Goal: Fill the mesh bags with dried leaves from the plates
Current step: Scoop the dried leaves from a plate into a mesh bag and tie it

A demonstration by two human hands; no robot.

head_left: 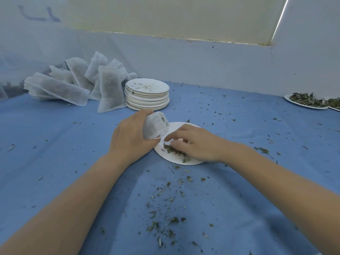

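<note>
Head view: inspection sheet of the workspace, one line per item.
Surface: blue cloth, littered with leaf crumbs.
Job's things: mesh bag held over the paper plate; small leaf pile left on it.
Clutter: filled bags heaped far left; stack of used plates; plates of leaves far right.
Hands: left hand grips the bag; right hand gathers leaves, fingers curled.
Cables: nothing seen.
Surroundings: pale wall behind.

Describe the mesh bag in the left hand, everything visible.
The mesh bag is small, white and of fine translucent fabric, with a few leaf bits showing near its top. The left hand grips it from the left, holding it upright over the left edge of the white plate. Its mouth seems turned toward the right hand, which rests on the dried leaves.
</note>
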